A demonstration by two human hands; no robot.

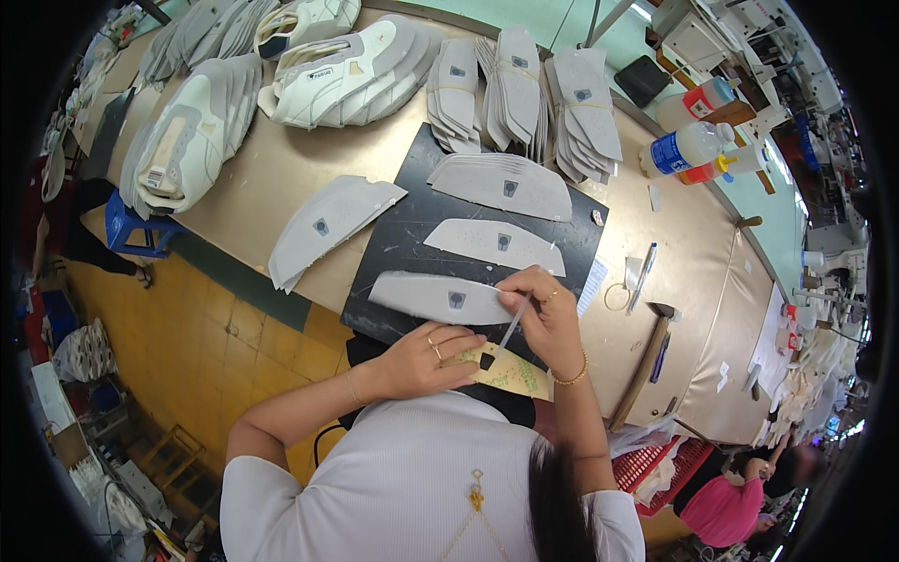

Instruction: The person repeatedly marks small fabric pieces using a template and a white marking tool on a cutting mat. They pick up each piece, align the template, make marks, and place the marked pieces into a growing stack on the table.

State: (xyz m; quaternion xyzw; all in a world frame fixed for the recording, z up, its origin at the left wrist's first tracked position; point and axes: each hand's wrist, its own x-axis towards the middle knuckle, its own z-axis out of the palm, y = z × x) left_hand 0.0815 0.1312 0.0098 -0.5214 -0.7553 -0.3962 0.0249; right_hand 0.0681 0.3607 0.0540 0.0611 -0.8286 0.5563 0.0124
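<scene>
My left hand lies with its fingers stretched out over a yellow template that has a small dark opening and green marks. In my right hand is a slim pale pen, pinched between thumb and fingers, its lower end near the template's opening. Just beyond, a grey curved shoe piece with a dark printed patch lies on the black board; the fingers of my right hand overlap its right end. Further up the board are a second grey piece and a fanned stack of grey pieces.
Loose grey pieces lie left of the board, and banded bundles beyond it. Stacked shoe uppers fill the far left. On the right are a hammer, a blue pen and bottles. A person in pink sits at lower right.
</scene>
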